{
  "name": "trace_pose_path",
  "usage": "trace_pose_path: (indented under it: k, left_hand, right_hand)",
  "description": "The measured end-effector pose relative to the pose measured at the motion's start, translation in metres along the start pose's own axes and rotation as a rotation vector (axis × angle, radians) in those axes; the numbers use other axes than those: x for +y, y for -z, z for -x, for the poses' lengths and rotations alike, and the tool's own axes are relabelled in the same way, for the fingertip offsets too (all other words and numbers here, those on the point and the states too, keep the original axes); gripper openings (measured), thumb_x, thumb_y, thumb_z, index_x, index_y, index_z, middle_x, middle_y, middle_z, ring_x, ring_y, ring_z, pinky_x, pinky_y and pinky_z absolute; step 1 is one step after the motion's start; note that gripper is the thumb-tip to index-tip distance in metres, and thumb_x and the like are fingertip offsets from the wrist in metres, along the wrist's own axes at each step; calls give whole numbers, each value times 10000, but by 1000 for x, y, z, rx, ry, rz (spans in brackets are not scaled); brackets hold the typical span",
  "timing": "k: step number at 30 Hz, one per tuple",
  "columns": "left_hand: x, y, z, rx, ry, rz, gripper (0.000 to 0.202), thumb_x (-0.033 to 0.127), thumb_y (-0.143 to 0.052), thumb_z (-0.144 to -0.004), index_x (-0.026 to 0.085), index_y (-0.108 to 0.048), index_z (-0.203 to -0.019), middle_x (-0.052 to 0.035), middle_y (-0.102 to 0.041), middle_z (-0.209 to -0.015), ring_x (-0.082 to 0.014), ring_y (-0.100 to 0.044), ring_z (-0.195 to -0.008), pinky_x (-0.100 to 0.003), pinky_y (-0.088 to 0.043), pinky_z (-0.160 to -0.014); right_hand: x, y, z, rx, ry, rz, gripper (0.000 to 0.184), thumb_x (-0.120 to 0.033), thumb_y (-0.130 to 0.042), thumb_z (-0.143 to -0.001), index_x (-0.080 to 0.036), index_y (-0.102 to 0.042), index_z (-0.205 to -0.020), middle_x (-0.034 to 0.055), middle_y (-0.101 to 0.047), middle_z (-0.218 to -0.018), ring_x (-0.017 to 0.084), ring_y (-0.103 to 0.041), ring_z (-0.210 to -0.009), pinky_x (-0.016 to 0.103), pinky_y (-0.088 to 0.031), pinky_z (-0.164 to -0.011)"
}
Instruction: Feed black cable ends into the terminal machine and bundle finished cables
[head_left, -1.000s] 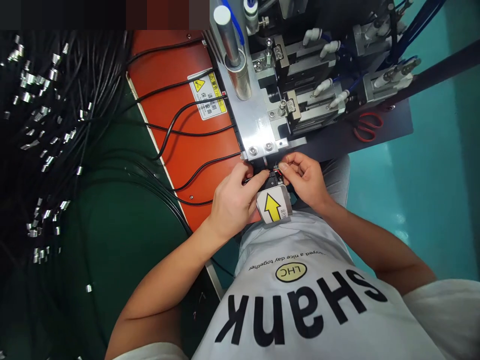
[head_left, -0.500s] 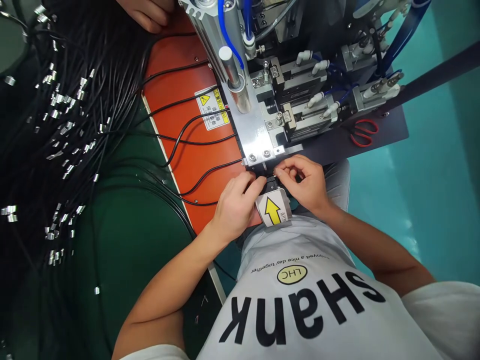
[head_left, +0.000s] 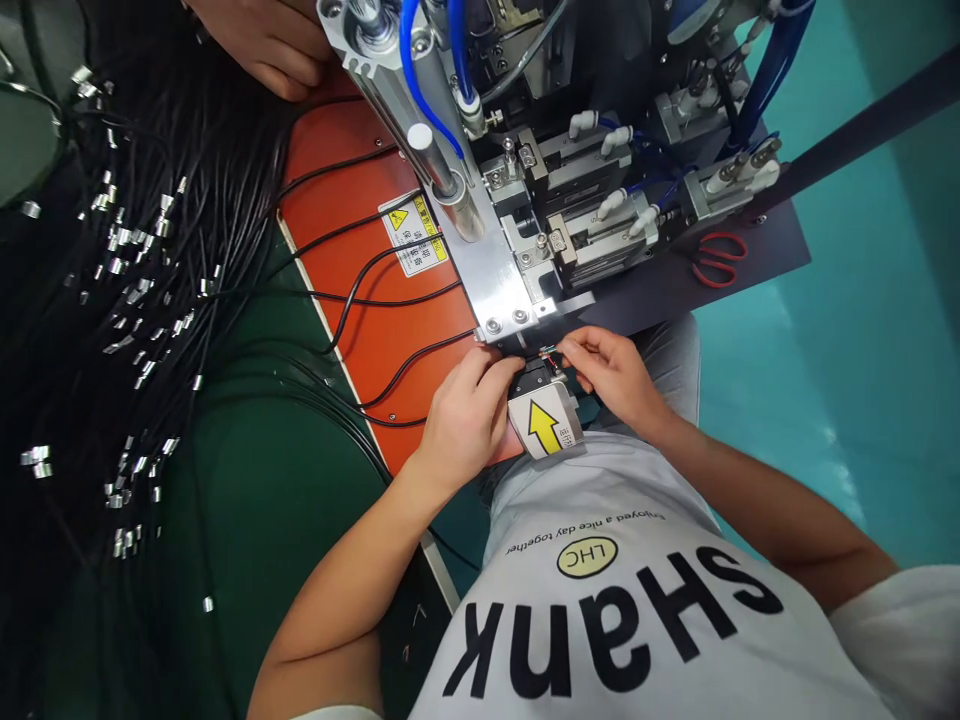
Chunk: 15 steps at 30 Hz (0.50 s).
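"Right hand [head_left: 611, 374]: state?"

"Thumb and forefinger look pinched together on thin coloured wires [head_left: 550, 354]. Count unreadable; too small."

"Which way do they lie from the pinch?"

"Out leftward from the fingertips, toward the left hand [head_left: 466, 412]. Long axis roughly crosswise, hand to hand, so far as such a short length shows."

"Nearer hand?"

"Right, plainly; it's touching them. Left thumb sits near, just past the wires' far end."

"Left grip?"

"Cannot tell. Thumb at the edge of the black block [head_left: 532, 378], other fingertips hidden."

"Around the pinch?"

"Black block just leftward and bodyward. Arrow-marked plate [head_left: 544, 422] past that, nearer the body. Metal machine plate [head_left: 489, 272] on the far side, apart from the pinch. Wires against block: the relation that counts, by my reading."
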<state>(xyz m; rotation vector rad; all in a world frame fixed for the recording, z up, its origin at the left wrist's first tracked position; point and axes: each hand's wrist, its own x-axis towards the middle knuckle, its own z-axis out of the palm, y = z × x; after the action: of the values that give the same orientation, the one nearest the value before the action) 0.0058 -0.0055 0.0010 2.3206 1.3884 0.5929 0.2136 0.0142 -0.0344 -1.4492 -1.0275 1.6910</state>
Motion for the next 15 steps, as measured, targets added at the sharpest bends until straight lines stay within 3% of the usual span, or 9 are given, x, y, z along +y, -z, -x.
trace_pose_path:
  k: [4,7,11,13,15]
  left_hand:
    - [-1,-1,0,12,0,5,270,174,-437,-969,188,-607,-1178,-99,-605,-1001,-200,-603,-944,-315,-531,-785]
    - [-1,-1,-1,23,0,-3,267,175,-430,-972,184,-610,-1169,-97,-602,-987,-197,-600,-930,-312,-528,-772]
    - [-1,-3,0,32,-7,-23,272,165,-424,-969,179,-616,-1161,-95,-595,-964,-194,-594,-905,-302,-515,-746]
    - [-1,-4,0,31,-10,-31,280,159,-431,-963,174,-619,-1170,-100,-594,-971,-194,-587,-895,-301,-500,-738]
    - [-1,-4,1,34,-6,-39,290,152,-437,-957,172,-625,-1178,-108,-595,-982,-197,-578,-888,-307,-480,-736]
  right_hand:
    - [6,-6,16,25,53,86,265,-455,-703,-836,-195,-695,-887,-3,-632,-710,107,-476,-523,250,-368,-479]
    - [-5,-9,22,137,272,388,154,-358,-655,-884,-214,-709,-883,17,-663,-763,132,-516,-580,296,-423,-595]
    - [-26,-7,22,175,559,852,140,-250,-578,-920,-213,-696,-854,30,-654,-758,150,-506,-626,340,-368,-675]
    - [-29,-3,18,161,571,888,137,-238,-574,-916,-209,-686,-844,31,-643,-759,154,-499,-636,342,-354,-672]
    - [-25,0,9,107,473,729,123,-257,-589,-909,-208,-670,-830,27,-639,-771,150,-507,-638,325,-373,-652]
